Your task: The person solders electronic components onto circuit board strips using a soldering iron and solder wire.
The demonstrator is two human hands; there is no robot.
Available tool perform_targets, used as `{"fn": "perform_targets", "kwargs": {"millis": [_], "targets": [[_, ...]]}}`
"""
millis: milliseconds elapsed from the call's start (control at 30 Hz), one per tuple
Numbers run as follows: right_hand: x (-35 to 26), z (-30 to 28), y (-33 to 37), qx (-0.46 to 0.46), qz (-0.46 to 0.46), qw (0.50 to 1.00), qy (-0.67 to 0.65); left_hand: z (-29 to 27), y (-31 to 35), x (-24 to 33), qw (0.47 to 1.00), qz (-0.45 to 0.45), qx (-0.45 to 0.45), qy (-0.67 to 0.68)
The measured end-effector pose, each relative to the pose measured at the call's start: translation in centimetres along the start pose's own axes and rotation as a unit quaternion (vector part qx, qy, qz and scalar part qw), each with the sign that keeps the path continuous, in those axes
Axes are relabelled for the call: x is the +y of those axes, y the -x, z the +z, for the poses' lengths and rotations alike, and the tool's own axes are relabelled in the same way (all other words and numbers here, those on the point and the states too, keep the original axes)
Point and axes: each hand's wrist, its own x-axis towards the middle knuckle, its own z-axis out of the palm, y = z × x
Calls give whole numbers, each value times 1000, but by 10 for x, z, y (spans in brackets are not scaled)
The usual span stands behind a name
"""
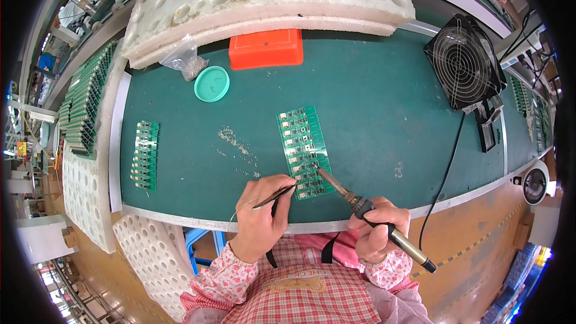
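A green circuit board panel [304,151] with rows of small components lies on the green work mat [366,120] in front of me. My right hand [384,228] grips a soldering iron [361,205], its tip down at the panel's lower half. Dark tweezers [275,197] are pinched in my left hand [261,211], their points by the panel's lower left edge. A thin wire [235,217] curves beside that hand; whether it is held there I cannot make out. Farther left on the mat sits a second circuit board panel [144,156].
Small whitish bits [233,140] are scattered between the panels. Behind them are a teal round lid [212,84], a plastic bag [185,60], a red-orange box [266,49] and a white foam block [264,9]. A black fan [465,63] stands far right; a cable [443,186] runs near it.
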Motion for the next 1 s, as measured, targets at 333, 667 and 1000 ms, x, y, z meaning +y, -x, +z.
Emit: {"fn": "perform_targets", "kwargs": {"millis": [333,667,1000], "targets": [[2,6,-6,4,-21,999,-30,0,0,1,1000,-2,1,7],[3,6,-6,-5,-14,999,-30,0,0,1,1000,-2,3,8],[-7,2,-6,-7,38,999,33,-1,0,1,1000,1,3,14]]}}
